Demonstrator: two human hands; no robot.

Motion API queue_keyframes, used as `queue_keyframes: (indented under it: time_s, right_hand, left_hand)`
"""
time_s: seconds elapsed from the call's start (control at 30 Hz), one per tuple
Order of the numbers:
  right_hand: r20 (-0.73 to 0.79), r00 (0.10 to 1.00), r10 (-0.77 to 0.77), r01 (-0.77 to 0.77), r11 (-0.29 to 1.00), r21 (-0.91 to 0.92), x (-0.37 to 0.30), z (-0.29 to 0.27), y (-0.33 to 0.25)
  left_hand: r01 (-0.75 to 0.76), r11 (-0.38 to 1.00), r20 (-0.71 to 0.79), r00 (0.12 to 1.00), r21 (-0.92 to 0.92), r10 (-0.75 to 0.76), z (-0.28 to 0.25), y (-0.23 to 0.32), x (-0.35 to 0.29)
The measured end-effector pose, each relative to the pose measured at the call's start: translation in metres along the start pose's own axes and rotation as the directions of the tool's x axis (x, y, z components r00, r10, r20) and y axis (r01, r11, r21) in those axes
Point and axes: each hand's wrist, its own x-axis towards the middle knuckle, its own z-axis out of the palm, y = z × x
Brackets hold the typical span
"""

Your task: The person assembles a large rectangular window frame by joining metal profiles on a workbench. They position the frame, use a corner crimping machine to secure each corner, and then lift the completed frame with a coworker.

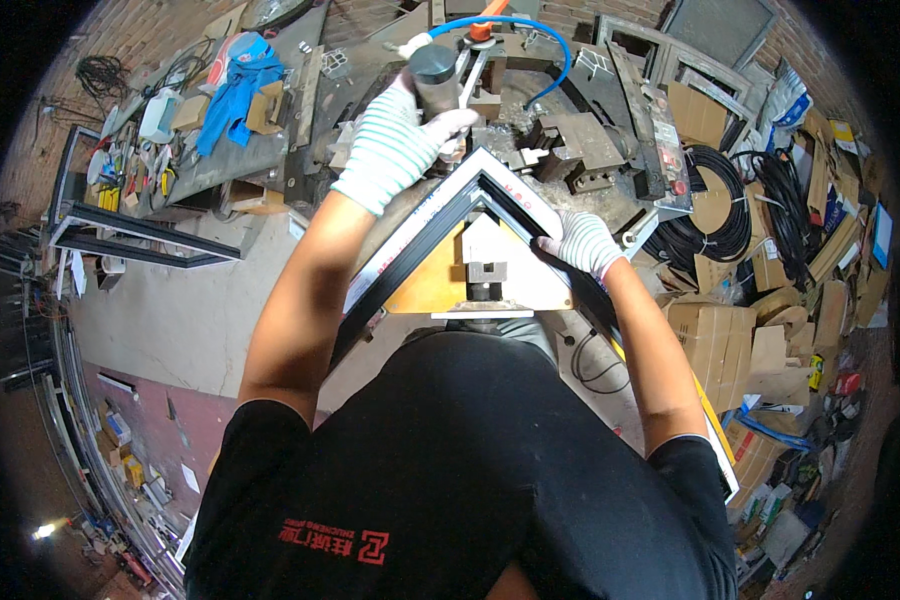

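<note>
My left hand (395, 145), in a white and green striped glove, is closed round an upright dark-capped cylinder (433, 68) at the machine; its lower part is partly hidden by my thumb. A mitred corner of a black and white metal frame (410, 240) points away from me, its two arms running back on either side of my body. My right hand (582, 243), in a matching glove, grips the frame's right arm just below the corner. Inside the corner lies a yellowish plate (425, 290) with a grey metal block (486, 272) in front of it.
A blue hose (565, 60) arches over the machine bed, near an orange handle (482, 30). Heavy steel blocks (585, 150) stand right of the corner. Coiled black cable (715, 215) and cardboard boxes (710, 340) crowd the right; a bench with tools and a blue cloth (235, 100) stands left.
</note>
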Motion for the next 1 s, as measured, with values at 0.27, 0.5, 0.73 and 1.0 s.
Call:
queue_keyframes:
  time_s: [0.27, 0.5, 0.73, 1.0]
  right_hand:
    - [0.038, 0.999, 0.035, -0.034, 0.999, -0.035, -0.003, -0.003, -0.004]
    - [-0.012, 1.000, 0.023, -0.023, 1.000, -0.002, -0.002, 0.001, 0.001]
    - [0.022, 0.996, 0.091, -0.091, 0.996, 0.010, -0.004, -0.004, -0.003]
    - [0.056, 0.994, 0.090, -0.090, 0.996, 0.003, -0.003, -0.006, -0.002]
  left_hand:
    - [-0.015, 0.955, 0.028, 1.000, 0.297, 0.007, 0.022, 0.032, 0.000]
    - [0.127, 0.947, 0.000, 0.991, 0.296, -0.133, 0.041, 0.043, 0.013]
    - [0.148, 0.989, 0.005, 0.989, -0.028, -0.148, 0.047, 0.027, 0.017]
    - [0.026, 0.997, -0.013, 1.000, 0.071, -0.025, 0.048, 0.012, 0.017]
